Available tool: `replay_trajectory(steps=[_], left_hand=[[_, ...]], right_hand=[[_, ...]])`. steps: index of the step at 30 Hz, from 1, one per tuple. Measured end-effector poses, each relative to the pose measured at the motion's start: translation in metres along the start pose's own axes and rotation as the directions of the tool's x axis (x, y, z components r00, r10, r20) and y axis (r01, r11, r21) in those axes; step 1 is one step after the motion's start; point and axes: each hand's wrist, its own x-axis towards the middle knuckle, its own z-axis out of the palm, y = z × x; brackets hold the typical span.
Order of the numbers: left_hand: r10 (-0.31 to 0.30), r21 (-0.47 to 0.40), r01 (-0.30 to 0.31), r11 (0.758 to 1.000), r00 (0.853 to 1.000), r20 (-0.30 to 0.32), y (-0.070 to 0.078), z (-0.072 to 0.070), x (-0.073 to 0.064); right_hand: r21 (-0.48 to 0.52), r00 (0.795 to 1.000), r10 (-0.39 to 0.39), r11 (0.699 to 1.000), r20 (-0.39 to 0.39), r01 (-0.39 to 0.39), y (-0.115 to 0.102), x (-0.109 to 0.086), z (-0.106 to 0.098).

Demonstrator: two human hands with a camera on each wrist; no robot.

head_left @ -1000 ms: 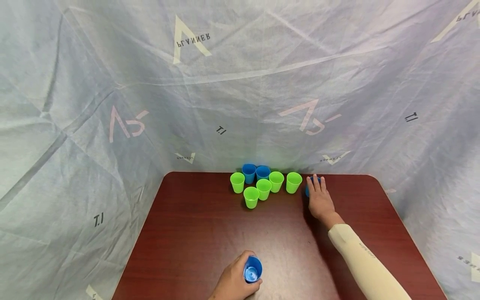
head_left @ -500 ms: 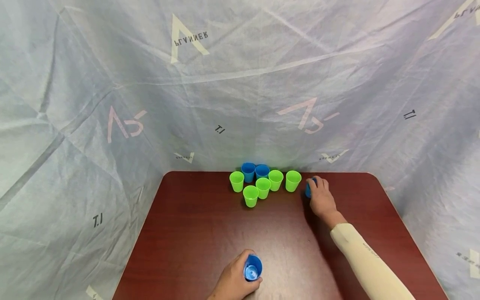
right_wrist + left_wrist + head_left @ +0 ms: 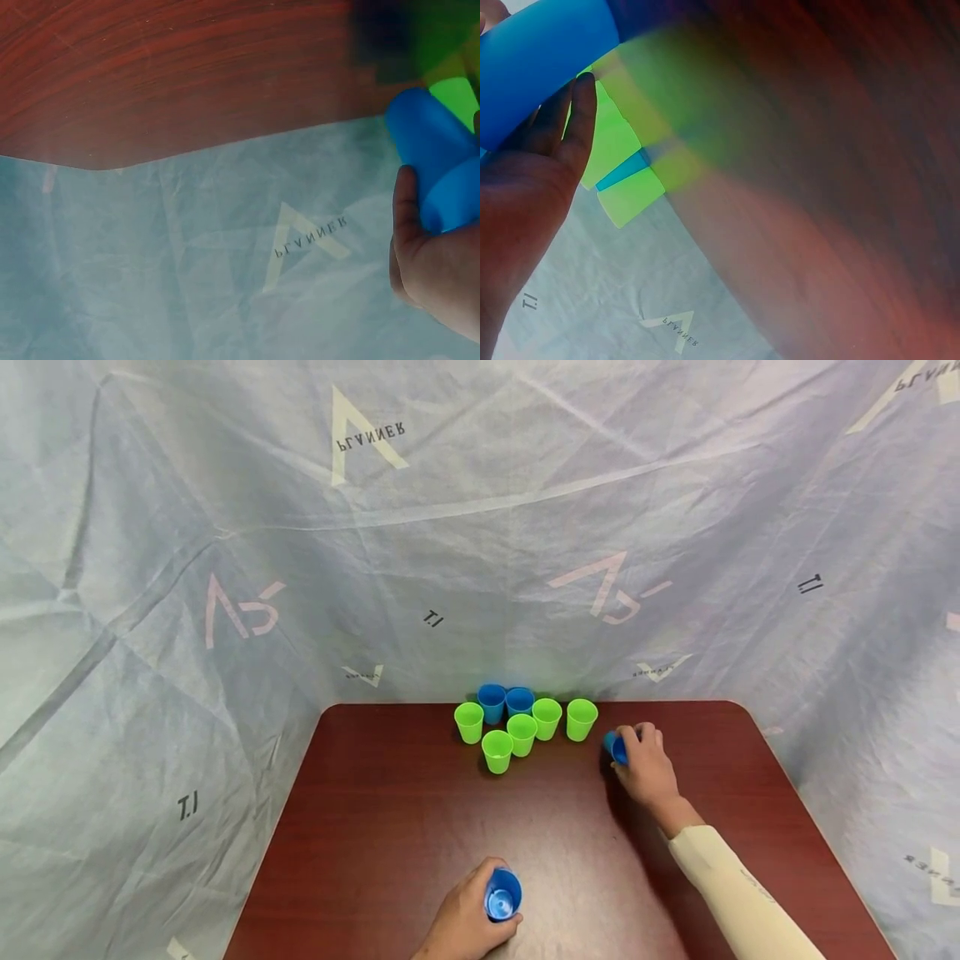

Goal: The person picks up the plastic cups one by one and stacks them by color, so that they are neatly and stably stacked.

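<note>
A tapered blue plastic cup (image 3: 619,748), right of centre in the head frame, tips over with its mouth toward the person's right hand (image 3: 648,768), which grips its side with bent fingers, probably because the tilt makes the wall easy to clasp. At bottom centre, the left hand (image 3: 467,917) curls thumb and fingers round a second blue plastic cup (image 3: 508,885), mouth up to the camera; holding it by the wall seems meant to keep its opening uncovered. Near the far edge of the worktop (image 3: 360,843), five lime-green plastic cups (image 3: 581,722) stand mouth up, the rightmost slightly apart, with two upright blue cups (image 3: 491,706) behind them; that stance likely keeps every rim reachable. Whether either held cup touches the worktop cannot be told. The left wrist view cuts off its cup at upper left, and the right wrist view crops the other hand at the right edge, hiding some fingers. Behind hangs a creased grey printed sheet (image 3: 480,568), running out of frame above.
</note>
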Motion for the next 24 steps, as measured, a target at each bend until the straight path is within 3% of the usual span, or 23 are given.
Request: replay_trajectory(steps=[8,18,24], left_hand=[[-0.032,-0.028,0.032,0.999,0.999,0.024,0.001,0.000,0.000],[0.001,-0.014,-0.002,1.000,1.000,-0.015,-0.003,0.005,-0.001],[-0.047,-0.041,0.047,0.998,0.999,0.010,-0.001,0.002,0.000]], right_hand=[[0.040,0.999,0.011,0.999,-0.037,-0.010,-0.015,-0.014,-0.008],[0.153,0.994,0.040,0.987,0.103,-0.056,-0.050,-0.026,-0.020],[0.161,0.989,0.025,0.986,0.147,-0.049,-0.064,-0.032,-0.021]])
